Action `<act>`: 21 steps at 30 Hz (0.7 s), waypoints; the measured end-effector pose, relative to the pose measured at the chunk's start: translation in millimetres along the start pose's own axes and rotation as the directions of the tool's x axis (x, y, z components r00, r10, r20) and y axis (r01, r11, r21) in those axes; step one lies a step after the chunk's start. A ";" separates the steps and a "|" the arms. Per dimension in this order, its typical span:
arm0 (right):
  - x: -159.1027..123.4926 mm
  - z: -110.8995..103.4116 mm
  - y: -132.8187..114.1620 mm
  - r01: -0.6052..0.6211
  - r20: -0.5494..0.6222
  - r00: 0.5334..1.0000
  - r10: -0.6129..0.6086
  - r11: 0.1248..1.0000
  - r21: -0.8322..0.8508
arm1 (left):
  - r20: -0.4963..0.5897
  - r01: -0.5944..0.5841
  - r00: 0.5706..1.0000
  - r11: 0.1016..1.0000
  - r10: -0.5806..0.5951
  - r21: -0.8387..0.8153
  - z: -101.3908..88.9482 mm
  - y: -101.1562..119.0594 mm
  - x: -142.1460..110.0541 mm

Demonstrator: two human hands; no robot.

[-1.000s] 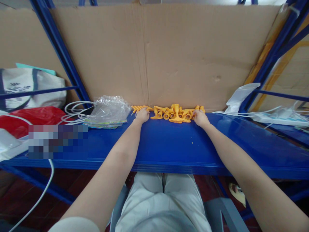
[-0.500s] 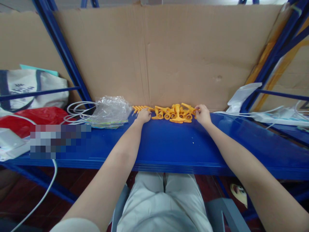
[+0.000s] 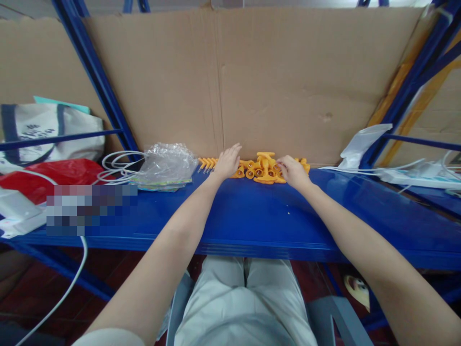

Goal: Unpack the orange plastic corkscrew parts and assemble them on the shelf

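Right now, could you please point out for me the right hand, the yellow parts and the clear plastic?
Right hand [image 3: 294, 173], head view: back of the hand.
Yellow parts [image 3: 265, 166], head view: middle of one part in the pile.
Clear plastic [image 3: 162, 164], head view: its wrinkled surface.

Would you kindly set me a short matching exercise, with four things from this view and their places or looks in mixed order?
Things:
1. Yellow parts
2. Plastic bags
3. Cardboard
4. Red plastic

Places or looks:
A. Upright, behind the blue table
B. Low, in front of the cloth bag
C. Some lying between the left hand and the right hand
D. Clear and crinkled, on the table

Right pairs: 1-C, 2-D, 3-A, 4-B
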State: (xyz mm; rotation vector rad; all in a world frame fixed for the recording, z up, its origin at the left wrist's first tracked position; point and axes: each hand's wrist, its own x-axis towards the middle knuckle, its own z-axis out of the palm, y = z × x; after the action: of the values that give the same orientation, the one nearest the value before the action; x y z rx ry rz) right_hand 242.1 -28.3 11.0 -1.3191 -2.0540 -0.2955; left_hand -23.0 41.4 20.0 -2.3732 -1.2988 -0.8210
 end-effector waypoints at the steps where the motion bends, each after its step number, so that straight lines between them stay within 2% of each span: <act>1: 0.0 0.4 -1.9 0.028 0.010 1.000 -0.028 1.000 0.011 | -0.004 -0.052 0.999 0.999 0.052 -0.013 1.5 5.9 1.6; 3: -0.8 0.6 -6.2 0.080 0.018 0.997 -0.081 0.996 0.034 | -0.013 -0.178 0.984 0.983 0.178 -0.039 8.9 20.0 4.1; 5: -2.4 0.5 -9.9 0.128 0.022 0.991 -0.129 0.990 0.054 | -0.015 -0.324 0.946 0.943 0.323 -0.073 21.2 36.8 5.7; 7: -3.5 1.7 -11.3 0.187 0.050 0.980 -0.191 0.979 0.078 | 0.009 -0.407 0.912 0.907 0.410 -0.107 34.4 53.9 6.0; 9: -3.1 4.9 -8.8 0.246 0.083 0.963 -0.255 0.963 0.108 | 0.040 -0.413 0.907 0.903 0.420 -0.119 43.3 67.4 4.7; 12: 0.4 12.3 -0.6 0.280 0.064 0.954 -0.292 0.948 0.154 | 0.113 -0.355 0.928 0.934 0.356 -0.036 42.8 75.5 0.3; 16: 4.3 20.5 7.3 0.197 0.032 0.978 -0.207 0.959 0.204 | 0.171 -0.361 0.925 0.927 0.340 0.108 31.1 70.6 -4.3; 21: 1.9 26.2 9.6 0.008 0.132 0.990 -0.041 0.971 0.241 | 0.192 -0.438 0.890 0.892 0.414 0.109 31.6 67.4 -3.6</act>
State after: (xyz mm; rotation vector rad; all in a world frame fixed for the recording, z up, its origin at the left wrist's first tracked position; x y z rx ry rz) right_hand 239.2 -8.9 -9.0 -1.1936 -2.1434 0.0346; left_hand 42.7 19.0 -7.0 -2.5047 -0.7989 -0.3872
